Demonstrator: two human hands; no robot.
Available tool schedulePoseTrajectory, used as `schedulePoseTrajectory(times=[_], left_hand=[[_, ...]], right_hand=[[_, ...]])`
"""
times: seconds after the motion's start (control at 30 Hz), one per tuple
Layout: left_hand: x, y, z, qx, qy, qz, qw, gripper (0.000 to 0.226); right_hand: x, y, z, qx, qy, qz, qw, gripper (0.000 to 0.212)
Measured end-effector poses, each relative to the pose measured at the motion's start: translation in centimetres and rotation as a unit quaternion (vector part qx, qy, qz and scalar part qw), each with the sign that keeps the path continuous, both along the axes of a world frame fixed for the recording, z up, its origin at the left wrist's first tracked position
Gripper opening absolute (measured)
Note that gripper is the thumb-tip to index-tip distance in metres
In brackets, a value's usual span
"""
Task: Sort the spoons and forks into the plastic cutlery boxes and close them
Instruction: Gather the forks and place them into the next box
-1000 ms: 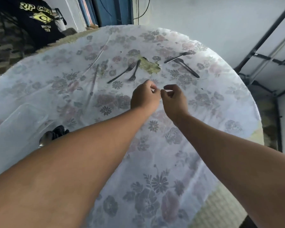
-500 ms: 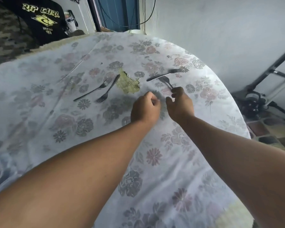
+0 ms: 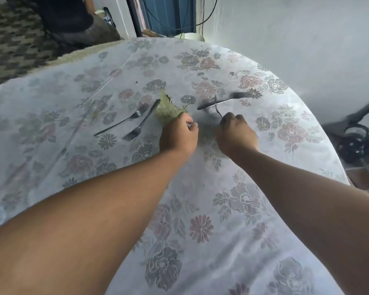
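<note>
My right hand [image 3: 235,135] is shut on the handle of a thin fork [image 3: 217,107]; its head sticks up past my knuckles. Just beyond it a second fork [image 3: 222,101] lies flat on the flowered tablecloth [image 3: 200,209]. My left hand [image 3: 178,137] hovers beside the right with its fingers curled shut; nothing shows in it. To its left lie two more forks, one long [image 3: 119,123] and one with its tines towards me [image 3: 144,119]. No plastic cutlery box is in view.
A torn patch in the cloth shows green [image 3: 166,111] just beyond my left hand. The round table's edge [image 3: 320,133] curves off on the right, with black gear on the floor [image 3: 358,141] past it. A white wall stands behind; a person in dark clothes [image 3: 73,22] is at the far left.
The view swung right, so the plastic box at the left left the frame. My right hand reached forward and closed on the nearer right-hand fork and tipped it up. My left hand stayed curled.
</note>
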State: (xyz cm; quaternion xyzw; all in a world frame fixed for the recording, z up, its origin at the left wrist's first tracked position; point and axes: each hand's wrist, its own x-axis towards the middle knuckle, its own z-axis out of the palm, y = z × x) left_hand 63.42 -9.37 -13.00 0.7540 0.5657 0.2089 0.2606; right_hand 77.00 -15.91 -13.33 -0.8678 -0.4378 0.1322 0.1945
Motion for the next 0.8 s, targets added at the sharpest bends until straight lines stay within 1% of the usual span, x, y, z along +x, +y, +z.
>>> schedulePoseTrajectory(times=[0.1, 0.17, 0.23, 0.33, 0.4, 0.47, 0.5, 0.57, 0.6, 0.63, 0.67, 0.73, 0.77, 0.8], left_hand=[[-1.4, 0.7, -0.3, 0.005, 0.008, 0.006, 1.0, 0.009], [-2.5, 1.1, -0.5, 0.009, 0.014, 0.01, 1.0, 0.01], [-3.7, 1.5, -0.4, 0.011, 0.022, 0.012, 1.0, 0.013], [-5.0, 2.2, -0.7, 0.013, 0.02, 0.007, 1.0, 0.023], [-5.7, 2.7, -0.9, 0.028, 0.024, 0.01, 0.999, 0.027], [-6.2, 3.2, -1.0, 0.054, 0.065, 0.019, 0.996, 0.032], [-6.5, 3.5, -0.9, 0.061, 0.099, 0.029, 0.993, 0.035], [-7.0, 4.0, -0.7, 0.072, 0.161, 0.047, 0.983, 0.038], [-7.3, 4.2, -0.7, 0.077, 0.178, 0.055, 0.98, 0.037], [-7.8, 4.6, -0.7, 0.081, 0.189, 0.063, 0.977, 0.036], [-8.3, 4.9, -0.8, 0.081, 0.195, 0.07, 0.975, 0.036], [-9.1, 5.4, -0.8, 0.079, 0.209, 0.073, 0.972, 0.036], [-9.4, 5.5, -0.8, 0.073, 0.217, 0.07, 0.971, 0.036], [-9.7, 5.8, -0.9, 0.066, 0.225, 0.066, 0.97, 0.034]], right_hand=[[-0.3, 1.7, 0.4, 0.039, 0.051, -0.002, 0.998, 0.025], [-0.3, 3.4, 0.5, 0.022, 0.054, 0.004, 0.998, 0.033], [-0.3, 5.2, 0.4, -0.005, 0.031, 0.0, 0.999, 0.042], [-0.3, 7.1, 0.2, -0.077, -0.009, -0.013, 0.997, 0.051], [-0.7, 7.6, -0.3, -0.098, -0.024, -0.023, 0.995, 0.051], [-1.3, 7.5, -0.9, -0.093, -0.038, -0.029, 0.995, 0.045], [-1.7, 7.4, -1.2, -0.092, -0.049, -0.026, 0.994, 0.051], [-2.5, 7.1, -1.5, -0.078, -0.067, -0.014, 0.995, 0.069], [-2.8, 6.9, -1.6, -0.051, -0.058, -0.011, 0.997, 0.072], [-3.1, 6.8, -1.7, -0.017, -0.031, -0.011, 0.999, 0.067], [-3.5, 6.6, -1.8, 0.012, -0.005, -0.009, 1.0, 0.054], [-4.4, 6.3, -1.9, 0.023, -0.007, 0.01, 1.0, 0.026], [-4.8, 6.2, -1.8, 0.009, -0.02, 0.028, 0.999, 0.025], [-5.1, 6.1, -1.7, -0.011, -0.032, 0.044, 0.998, 0.029]])
